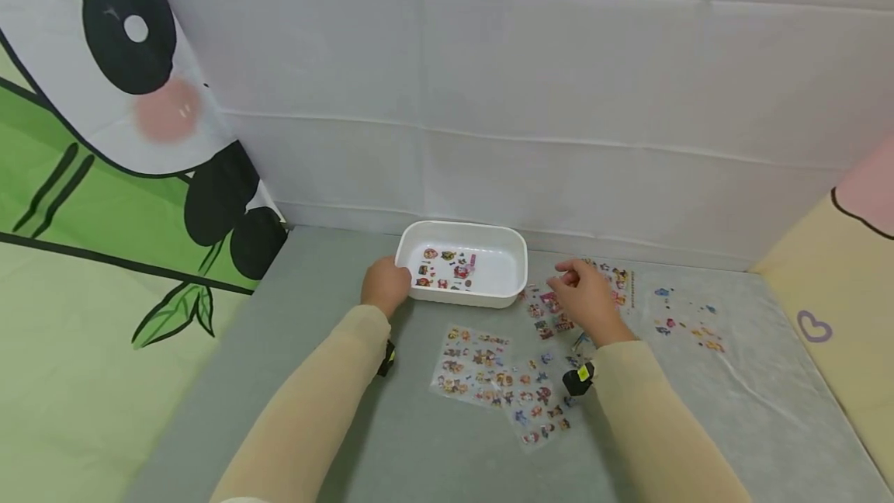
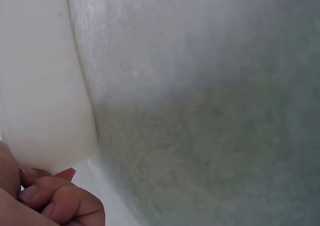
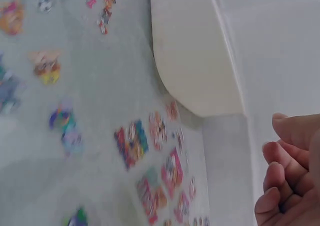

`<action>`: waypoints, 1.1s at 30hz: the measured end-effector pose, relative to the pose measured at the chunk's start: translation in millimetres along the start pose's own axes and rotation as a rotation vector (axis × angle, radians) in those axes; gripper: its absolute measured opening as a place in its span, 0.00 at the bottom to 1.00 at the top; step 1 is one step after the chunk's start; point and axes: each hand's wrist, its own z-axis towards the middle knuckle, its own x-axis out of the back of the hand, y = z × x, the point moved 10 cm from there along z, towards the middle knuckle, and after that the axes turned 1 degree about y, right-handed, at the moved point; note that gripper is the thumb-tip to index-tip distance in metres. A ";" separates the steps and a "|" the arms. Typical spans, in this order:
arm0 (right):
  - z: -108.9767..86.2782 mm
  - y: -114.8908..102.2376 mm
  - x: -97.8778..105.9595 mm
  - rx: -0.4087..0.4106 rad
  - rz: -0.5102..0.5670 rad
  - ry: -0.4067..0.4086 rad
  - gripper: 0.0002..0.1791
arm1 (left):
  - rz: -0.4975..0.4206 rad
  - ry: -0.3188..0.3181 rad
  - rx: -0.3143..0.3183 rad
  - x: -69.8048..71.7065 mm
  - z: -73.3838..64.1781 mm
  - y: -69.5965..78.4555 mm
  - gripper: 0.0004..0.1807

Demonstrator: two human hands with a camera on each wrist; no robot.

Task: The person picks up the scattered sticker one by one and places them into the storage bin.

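A white rectangular tray [image 1: 464,300] sits at the back of the table, with colourful cartoon stickers [image 1: 447,268] on the left part of its floor. My left hand [image 1: 386,284] grips the tray's left side; in the left wrist view its curled fingers [image 2: 70,202] meet the tray's corner. Right of the tray, my right hand [image 1: 589,297] hovers over clear sticker sheets [image 1: 548,309] and partly covers them. Its fingers [image 3: 275,176] are loosely bent, apart from the tray wall [image 3: 195,51], and nothing shows between them.
In front of the tray, overlapping transparent sticker sheets [image 1: 475,363] lie on the grey tabletop [image 1: 419,441]. Another sheet with sparse stickers [image 1: 687,324] lies to the right. A white cloth wall [image 1: 559,99] rises behind the table, with printed cloth at both sides.
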 end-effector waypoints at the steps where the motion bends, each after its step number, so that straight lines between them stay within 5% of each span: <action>1: -3.1 4.7 3.2 -0.005 -0.001 0.003 0.24 | 0.003 -0.002 -0.004 -0.4 1.2 -0.7 0.20; 12: -47.3 64.1 40.3 -0.095 0.007 0.078 0.26 | 0.046 -0.090 0.019 0.0 10.7 -9.2 0.28; 19: -71.0 94.4 52.0 -0.146 -0.042 0.137 0.24 | 0.060 -0.057 -0.004 4.6 18.5 -4.7 0.26; 33: -103.9 121.9 78.6 -0.228 -0.085 0.210 0.22 | 0.059 0.006 -0.027 -1.5 21.8 -1.0 0.21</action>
